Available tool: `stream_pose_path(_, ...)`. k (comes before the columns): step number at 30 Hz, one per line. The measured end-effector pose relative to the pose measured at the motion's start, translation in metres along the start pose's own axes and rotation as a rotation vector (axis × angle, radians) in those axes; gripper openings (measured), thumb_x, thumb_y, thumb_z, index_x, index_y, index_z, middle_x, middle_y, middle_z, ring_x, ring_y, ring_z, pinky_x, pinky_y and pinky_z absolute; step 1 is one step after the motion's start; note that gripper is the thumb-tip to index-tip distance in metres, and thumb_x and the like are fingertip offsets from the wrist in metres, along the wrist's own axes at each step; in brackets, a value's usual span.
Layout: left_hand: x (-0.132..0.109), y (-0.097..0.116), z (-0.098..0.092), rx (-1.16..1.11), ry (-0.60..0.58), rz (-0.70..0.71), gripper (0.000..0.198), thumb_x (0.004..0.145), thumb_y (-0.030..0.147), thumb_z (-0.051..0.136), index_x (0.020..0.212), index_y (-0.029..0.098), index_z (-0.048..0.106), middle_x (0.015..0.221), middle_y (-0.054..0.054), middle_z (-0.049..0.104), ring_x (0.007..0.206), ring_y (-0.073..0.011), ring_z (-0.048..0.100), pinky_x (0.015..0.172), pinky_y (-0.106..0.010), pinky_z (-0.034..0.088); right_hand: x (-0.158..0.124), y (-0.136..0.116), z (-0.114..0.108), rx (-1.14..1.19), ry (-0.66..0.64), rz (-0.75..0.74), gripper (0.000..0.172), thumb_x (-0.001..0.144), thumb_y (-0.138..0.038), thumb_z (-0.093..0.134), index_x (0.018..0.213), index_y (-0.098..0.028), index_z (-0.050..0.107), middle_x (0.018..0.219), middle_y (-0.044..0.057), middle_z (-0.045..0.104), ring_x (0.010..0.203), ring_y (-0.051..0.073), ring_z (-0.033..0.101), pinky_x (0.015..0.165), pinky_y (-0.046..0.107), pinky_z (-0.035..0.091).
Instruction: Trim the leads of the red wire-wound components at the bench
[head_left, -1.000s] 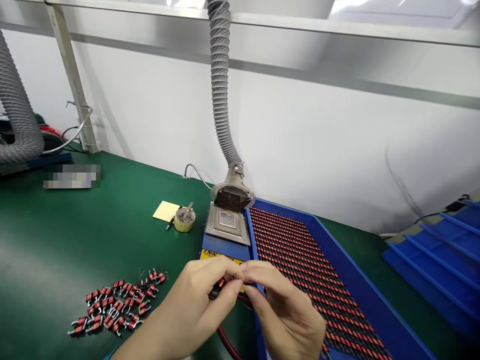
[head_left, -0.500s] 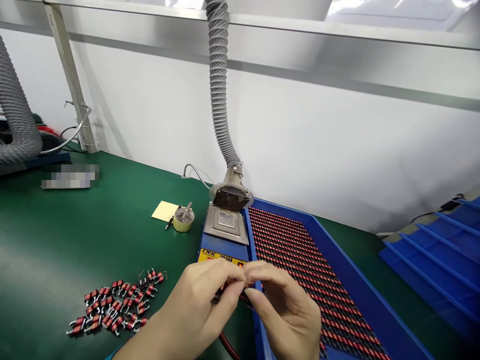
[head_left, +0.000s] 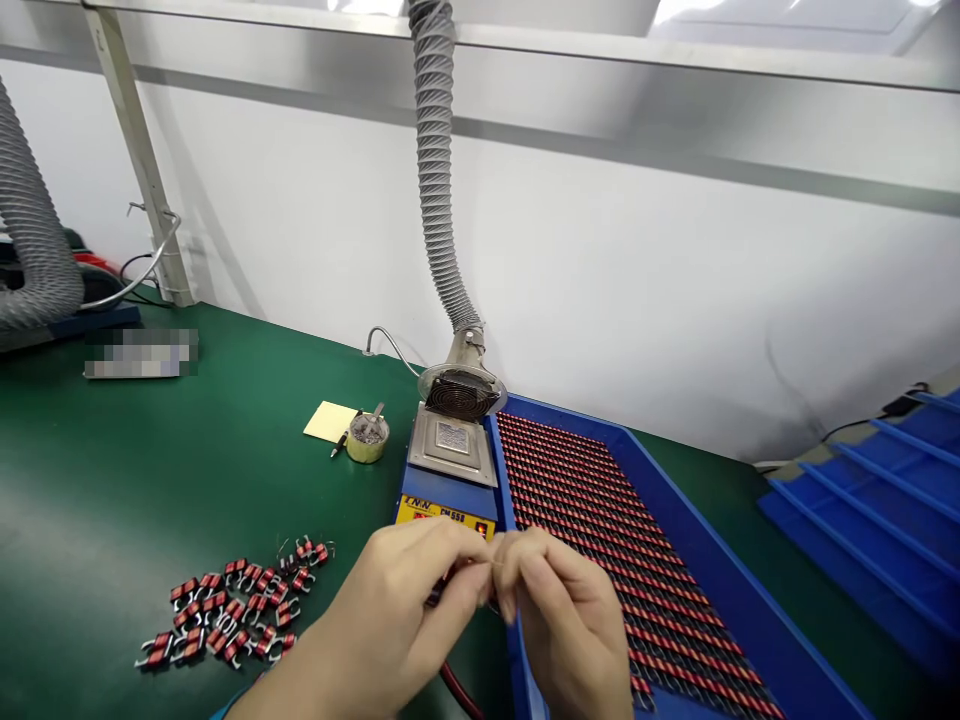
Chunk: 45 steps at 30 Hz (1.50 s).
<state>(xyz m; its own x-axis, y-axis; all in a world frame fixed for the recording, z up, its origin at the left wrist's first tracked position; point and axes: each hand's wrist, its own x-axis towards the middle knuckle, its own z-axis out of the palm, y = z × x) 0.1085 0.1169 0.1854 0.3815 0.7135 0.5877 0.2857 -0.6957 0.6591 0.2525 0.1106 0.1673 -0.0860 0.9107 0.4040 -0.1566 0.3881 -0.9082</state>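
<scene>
My left hand and my right hand meet fingertip to fingertip low in the middle of the view, just in front of the blue solder pot. Both are pinched on a small red-and-black coil part, of which only a sliver shows between the fingers. Right of my hands lies a blue tray filled with rows of red coils. A loose pile of several red coil parts lies on the green mat left of my left hand.
A grey ribbed extraction hose drops to a fan grille above the pot. A small tin and yellow note pad sit beside it. Empty blue trays stack at the right. Another hose hangs far left.
My right hand's fingers have curled in closer to the left fingertips. The view has shifted slightly; the part stays pinched between both hands.
</scene>
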Motion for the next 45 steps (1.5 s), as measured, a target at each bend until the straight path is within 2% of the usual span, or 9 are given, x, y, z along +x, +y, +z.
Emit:
stream_pose_path(2,0.0,0.003,-0.003,-0.12,-0.029,-0.142,0.012,0.089,0.019,0.045,0.08,0.02,0.053,0.073,0.005,0.058,0.067,-0.0063,0.053,0.064,-0.014,0.04,0.0,0.0,-0.003,-0.171,0.021,-0.132,0.008,0.083,-0.021,0.056,0.081,-0.021,0.063,0.074,0.002,0.064,0.072,0.013,0.061,0.068,0.024,0.049)
stream_pose_path(9,-0.001,0.0,-0.004,-0.256,-0.077,-0.273,0.016,0.088,0.027,0.046,0.076,0.021,0.053,0.071,0.006,0.055,0.066,-0.0073,0.05,0.065,-0.015,0.039,-0.001,0.002,0.0,-0.292,0.047,-0.372,0.023,0.077,-0.005,0.057,0.089,-0.024,0.064,0.08,0.003,0.068,0.08,0.019,0.064,0.071,0.032,0.052)
stream_pose_path(18,0.002,0.0,-0.005,-0.242,-0.081,-0.283,0.016,0.088,0.025,0.045,0.074,0.021,0.052,0.07,0.006,0.054,0.066,-0.0083,0.048,0.065,-0.018,0.038,-0.002,-0.003,-0.01,-0.143,0.402,-0.239,0.01,0.083,-0.019,0.056,0.074,-0.021,0.06,0.061,-0.002,0.058,0.063,0.013,0.059,0.06,0.024,0.047)
stream_pose_path(21,0.001,-0.003,-0.006,-0.459,-0.041,-0.335,0.007,0.087,0.027,0.048,0.088,0.023,0.055,0.076,0.004,0.052,0.072,-0.0089,0.048,0.067,-0.018,0.039,0.0,0.0,-0.008,-0.07,0.279,-0.113,0.01,0.08,-0.022,0.061,0.07,-0.02,0.062,0.06,-0.001,0.058,0.062,0.013,0.057,0.057,0.023,0.046)
stream_pose_path(25,0.001,-0.007,-0.003,-0.752,0.012,-0.384,0.029,0.087,0.025,0.049,0.115,0.029,0.045,0.091,0.002,0.055,0.079,-0.0091,0.053,0.073,-0.019,0.044,0.004,0.004,0.009,0.261,0.17,0.098,0.013,0.078,-0.026,0.063,0.067,-0.02,0.058,0.057,-0.003,0.052,0.058,0.011,0.054,0.057,0.022,0.047)
stream_pose_path(31,0.004,-0.008,-0.001,-0.623,0.018,-0.412,0.035,0.081,0.019,0.058,0.114,0.03,0.056,0.124,-0.001,0.057,0.118,-0.0167,0.047,0.098,-0.028,0.038,0.004,0.016,0.03,0.504,0.179,0.335,0.025,0.072,-0.031,0.069,0.095,-0.026,0.063,0.102,0.005,0.063,0.09,0.021,0.062,0.074,0.033,0.053)
stream_pose_path(37,0.012,-0.017,-0.007,-0.804,0.134,-0.442,0.004,0.074,0.019,0.066,0.076,0.017,0.069,0.091,-0.004,0.069,0.092,-0.0169,0.061,0.084,-0.026,0.047,0.008,0.02,0.034,0.37,0.274,0.285,0.016,0.064,-0.029,0.077,0.076,-0.022,0.069,0.085,0.004,0.068,0.082,0.018,0.065,0.075,0.031,0.055)
stream_pose_path(41,0.014,-0.02,-0.005,-0.893,0.289,-0.53,0.011,0.073,0.024,0.068,0.069,0.014,0.069,0.067,-0.003,0.067,0.066,-0.0118,0.06,0.061,-0.02,0.048,0.009,0.022,0.034,0.292,0.3,0.25,0.015,0.061,-0.025,0.079,0.074,-0.022,0.07,0.08,0.003,0.07,0.08,0.018,0.066,0.075,0.028,0.055)
stream_pose_path(45,0.014,-0.021,-0.004,-0.959,0.45,-0.519,0.013,0.074,0.023,0.068,0.064,0.014,0.065,0.059,0.0,0.065,0.058,-0.0089,0.058,0.057,-0.018,0.046,0.009,0.023,0.033,0.314,0.197,0.259,0.014,0.062,-0.025,0.078,0.073,-0.021,0.07,0.082,0.006,0.071,0.081,0.02,0.066,0.074,0.031,0.055)
